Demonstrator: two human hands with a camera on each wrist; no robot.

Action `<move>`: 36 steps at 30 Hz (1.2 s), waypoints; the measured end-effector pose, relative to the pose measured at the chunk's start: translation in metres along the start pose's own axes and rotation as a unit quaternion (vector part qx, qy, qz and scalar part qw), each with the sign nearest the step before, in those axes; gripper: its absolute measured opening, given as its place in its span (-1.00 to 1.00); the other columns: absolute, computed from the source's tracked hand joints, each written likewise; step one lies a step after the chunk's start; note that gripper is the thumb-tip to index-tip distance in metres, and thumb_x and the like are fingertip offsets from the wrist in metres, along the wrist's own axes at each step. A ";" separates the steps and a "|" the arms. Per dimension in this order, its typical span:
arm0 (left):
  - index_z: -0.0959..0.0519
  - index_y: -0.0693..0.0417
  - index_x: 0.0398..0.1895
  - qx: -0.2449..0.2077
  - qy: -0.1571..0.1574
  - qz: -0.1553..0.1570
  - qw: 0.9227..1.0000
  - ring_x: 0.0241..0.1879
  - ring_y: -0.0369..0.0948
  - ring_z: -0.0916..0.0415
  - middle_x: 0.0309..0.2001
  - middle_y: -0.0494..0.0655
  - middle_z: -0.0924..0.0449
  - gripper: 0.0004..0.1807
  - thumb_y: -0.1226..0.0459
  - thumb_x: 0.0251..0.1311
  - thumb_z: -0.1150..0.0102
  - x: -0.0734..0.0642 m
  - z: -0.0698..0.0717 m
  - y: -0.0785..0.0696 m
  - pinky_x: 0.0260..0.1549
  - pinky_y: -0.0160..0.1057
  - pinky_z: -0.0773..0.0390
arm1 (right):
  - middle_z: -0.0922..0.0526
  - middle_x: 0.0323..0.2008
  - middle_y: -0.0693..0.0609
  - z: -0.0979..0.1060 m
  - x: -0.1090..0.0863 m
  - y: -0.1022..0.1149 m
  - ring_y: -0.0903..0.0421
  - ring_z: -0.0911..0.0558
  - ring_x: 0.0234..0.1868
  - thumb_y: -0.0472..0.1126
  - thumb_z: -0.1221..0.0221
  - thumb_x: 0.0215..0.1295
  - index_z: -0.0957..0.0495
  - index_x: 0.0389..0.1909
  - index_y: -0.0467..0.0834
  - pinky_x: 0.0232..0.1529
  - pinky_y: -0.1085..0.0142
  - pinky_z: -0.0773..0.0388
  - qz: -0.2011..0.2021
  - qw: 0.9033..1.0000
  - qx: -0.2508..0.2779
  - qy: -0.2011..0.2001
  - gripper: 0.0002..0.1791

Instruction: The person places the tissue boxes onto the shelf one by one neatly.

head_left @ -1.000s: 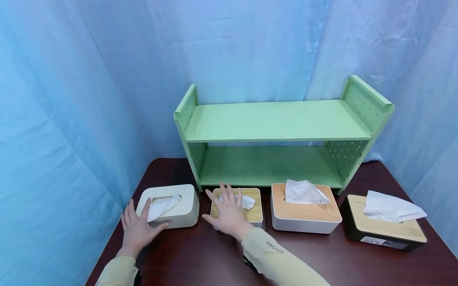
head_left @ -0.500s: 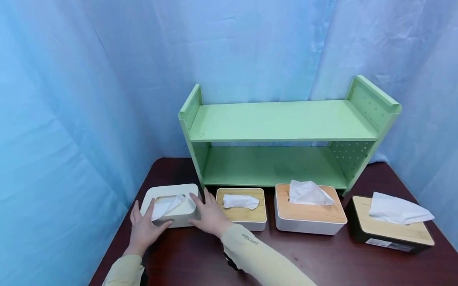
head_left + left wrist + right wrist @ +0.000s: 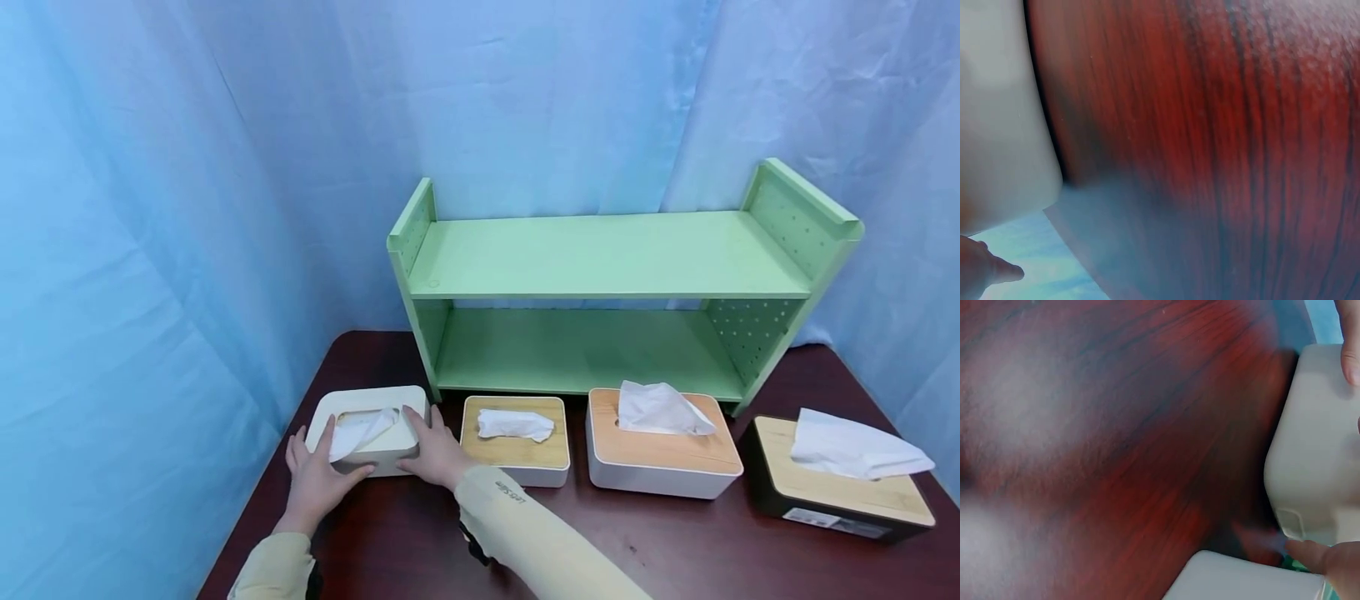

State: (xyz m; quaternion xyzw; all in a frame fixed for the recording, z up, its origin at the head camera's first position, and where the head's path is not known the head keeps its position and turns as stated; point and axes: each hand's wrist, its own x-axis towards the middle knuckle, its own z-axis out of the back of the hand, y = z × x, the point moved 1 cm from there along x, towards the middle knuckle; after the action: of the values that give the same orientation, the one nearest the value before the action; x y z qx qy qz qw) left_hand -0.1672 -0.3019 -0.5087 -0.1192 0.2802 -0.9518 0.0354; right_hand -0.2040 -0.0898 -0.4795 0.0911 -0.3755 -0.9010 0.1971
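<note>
A smooth white box (image 3: 1004,119) sits at the left. The red-brown desk (image 3: 1222,137) has dark stripes. Down in the corner, a finger of the left hand (image 3: 985,270) pokes out over light blue cloth (image 3: 1054,269).

the person's right hand (image 3: 437,452) gone from above the smaller wood-topped box (image 3: 516,455) at lower centre, now at the white-topped box's (image 3: 386,457) right end at lower left, seemingly touching it, green shelf (image 3: 611,257) further right in frame
</note>
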 end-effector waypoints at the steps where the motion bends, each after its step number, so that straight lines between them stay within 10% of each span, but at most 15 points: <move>1: -0.08 0.24 0.44 -0.006 0.001 0.002 1.000 0.34 0.36 0.27 0.33 0.54 0.12 0.18 -0.02 -0.22 -0.51 0.000 0.000 0.000 0.18 0.39 0.03 | -0.04 0.37 -0.45 -0.002 0.001 -0.001 -0.40 -0.35 0.22 -0.02 -0.32 0.13 -0.10 0.44 0.04 0.15 -0.05 -0.41 -0.003 1.000 0.007 0.000 -0.12; 8: -0.05 0.25 0.44 -0.032 -0.004 0.018 0.999 0.27 0.22 0.02 0.31 0.45 0.04 0.11 0.08 -0.13 -0.49 -0.002 -0.001 -0.001 0.03 0.18 -0.41 | -0.10 0.34 -0.50 -0.006 0.003 0.003 -0.30 -0.31 0.30 -0.13 -0.36 0.09 -0.23 0.37 -0.12 0.20 0.05 -0.39 0.000 0.999 0.036 -0.016 -0.19; 36: -0.24 0.33 0.34 -0.037 -0.090 0.005 0.995 0.21 0.27 -0.13 0.28 0.44 -0.01 0.03 0.25 -0.27 -0.57 0.001 0.023 -0.018 0.08 0.24 -0.33 | -0.14 0.35 -0.43 0.004 -0.004 0.020 -0.24 -0.45 0.20 -0.15 -0.35 0.10 -0.33 0.31 -0.10 0.08 0.07 -0.48 0.036 0.996 0.032 -0.074 -0.28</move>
State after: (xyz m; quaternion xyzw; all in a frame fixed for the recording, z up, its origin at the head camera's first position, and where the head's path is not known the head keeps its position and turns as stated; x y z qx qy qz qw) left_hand -0.1621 -0.2993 -0.4800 -0.2044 0.3118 -0.9259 0.0608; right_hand -0.1958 -0.0984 -0.4623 0.0173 -0.4208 -0.8851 0.1981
